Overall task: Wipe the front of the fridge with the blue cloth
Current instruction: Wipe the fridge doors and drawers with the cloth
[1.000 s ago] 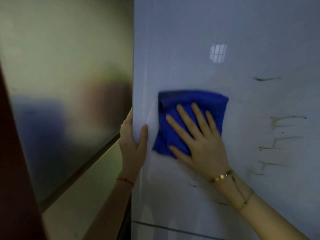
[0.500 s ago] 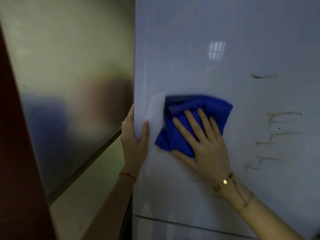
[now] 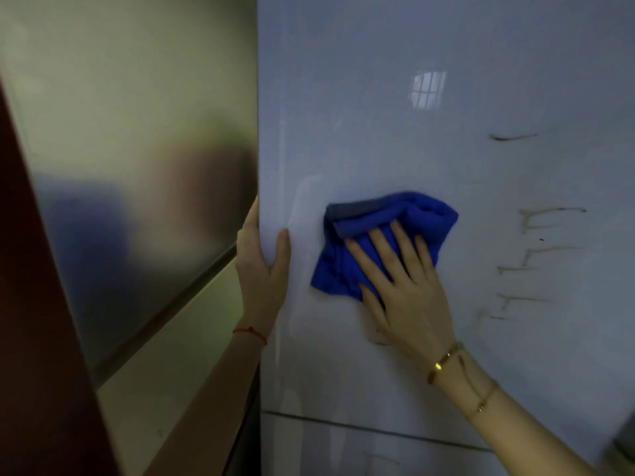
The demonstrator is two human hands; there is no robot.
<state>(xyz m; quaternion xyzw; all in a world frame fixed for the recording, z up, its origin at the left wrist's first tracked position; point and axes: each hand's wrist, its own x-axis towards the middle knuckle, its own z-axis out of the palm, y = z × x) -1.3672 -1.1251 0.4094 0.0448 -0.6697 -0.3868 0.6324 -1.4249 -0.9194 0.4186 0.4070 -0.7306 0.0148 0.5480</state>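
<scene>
The fridge front (image 3: 395, 139) is a glossy pale grey-white door filling the right of the view. A bunched blue cloth (image 3: 385, 218) lies flat against it at mid height. My right hand (image 3: 409, 286) presses on the cloth's lower right with fingers spread, pointing up and left. My left hand (image 3: 263, 266) grips the door's left edge, thumb on the front and fingers wrapped behind. Brown dried drip streaks (image 3: 543, 255) mark the door to the right of the cloth, untouched by it.
A brushed metal panel (image 3: 137, 166) stands to the left of the fridge, with a dark red-brown surface (image 3: 37, 321) at the far left. A horizontal seam (image 3: 360, 427) crosses the fridge below my hands. A window reflection (image 3: 427, 89) glints high on the door.
My right hand has slid the cloth slightly right and down across the door, and the cloth has bunched up more. My left hand keeps its grip on the door edge.
</scene>
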